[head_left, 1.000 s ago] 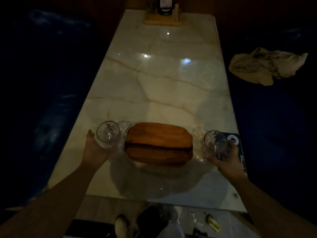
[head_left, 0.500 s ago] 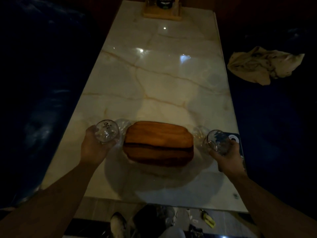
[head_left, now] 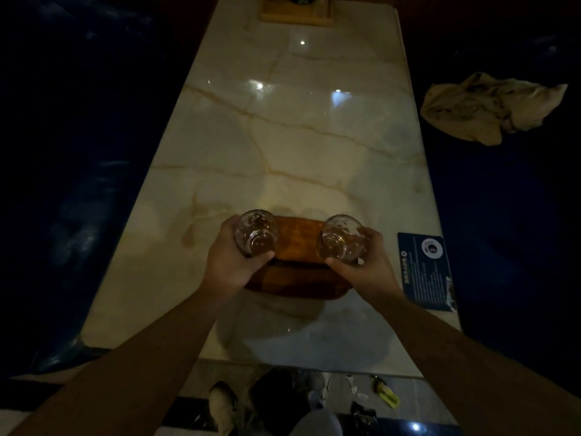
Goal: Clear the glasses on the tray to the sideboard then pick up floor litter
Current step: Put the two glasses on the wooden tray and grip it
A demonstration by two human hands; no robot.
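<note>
Head view: the left fingers (head_left: 251, 258) curl around the left glass (head_left: 256, 234), and the thumb presses on its near side. The right fingers (head_left: 338, 263) wrap the right glass (head_left: 342, 237) the same way. Each hand has one glass, and both hands look closed firmly.

Both glasses tip away from the person, with their bases toward the camera and their mouths pointing to the far end of the table (head_left: 283, 136). They look empty, though the light is dim. The glasses are side by side, with a gap between them.

Just under the fingers lies the brown tray (head_left: 298, 247). The glasses seem lifted off it, but I cannot tell this for sure. No other glass shows on the tray.

Right of the right hand (head_left: 361, 269) a blue card (head_left: 424, 272) lies on the table. Farther right is a crumpled cloth (head_left: 490, 108).

The sideboard is not in view, so I think the person must turn and carry both glasses there. Near the feet, small bits of litter (head_left: 383, 394) lie on the floor, closer to the right hand. That job comes later.
</note>
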